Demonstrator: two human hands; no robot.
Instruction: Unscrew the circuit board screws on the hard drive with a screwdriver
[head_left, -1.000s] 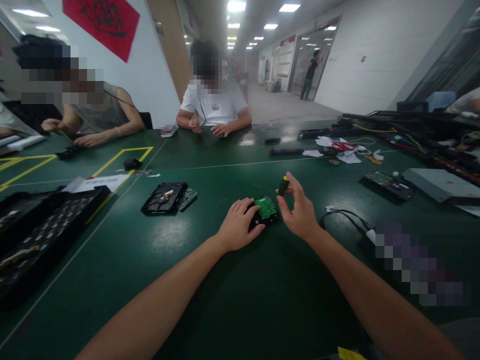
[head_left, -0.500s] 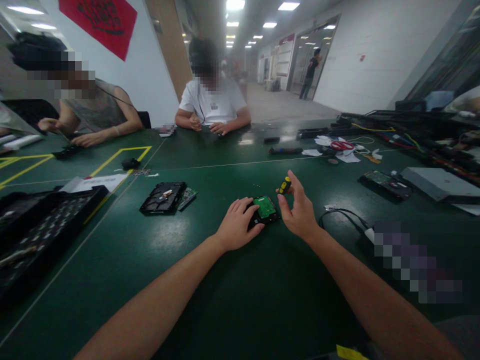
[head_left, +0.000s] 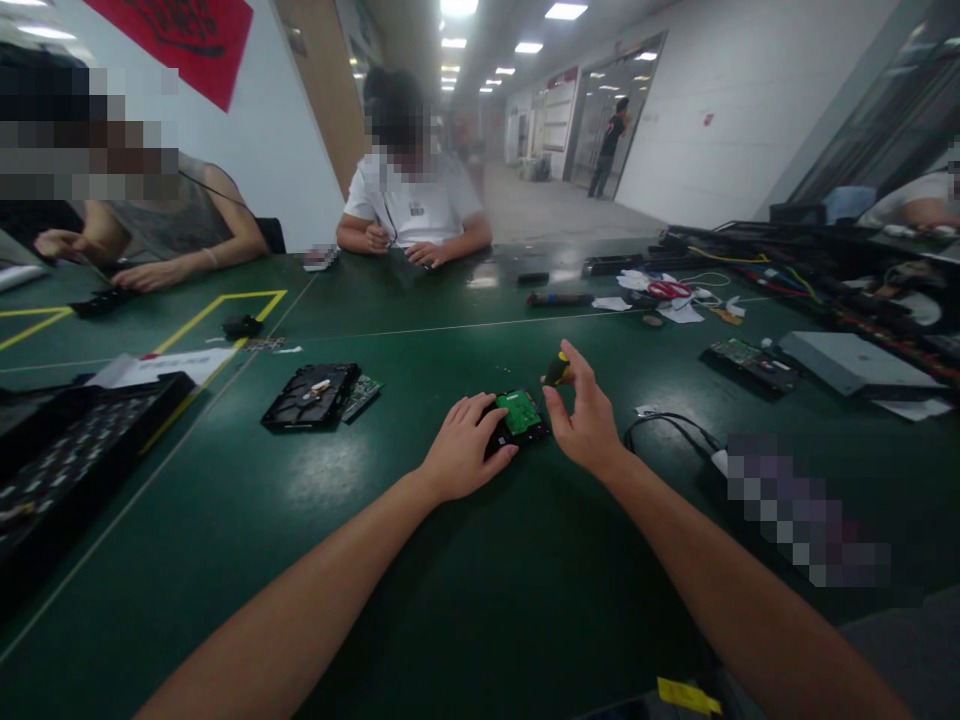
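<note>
And here the left end of the black device (head_left: 523,418) is covered by the left hand (head_left: 463,448), the screwdriver's (head_left: 557,370) shaft cannot be made out, and a black tray (head_left: 97,450) is cut off at the left edge. The device is laid on the green table (head_left: 465,620) under the left hand's spread fingers; whether it is gripped or merely steadied cannot be told. Near its far right corner, the screwdriver's handle is pinched between thumb and fingertips of the right hand (head_left: 583,415). One screwdriver is counted, one loose circuit board (head_left: 361,397), one black casing (head_left: 311,397) beside it, one silver box (head_left: 855,362).
</note>
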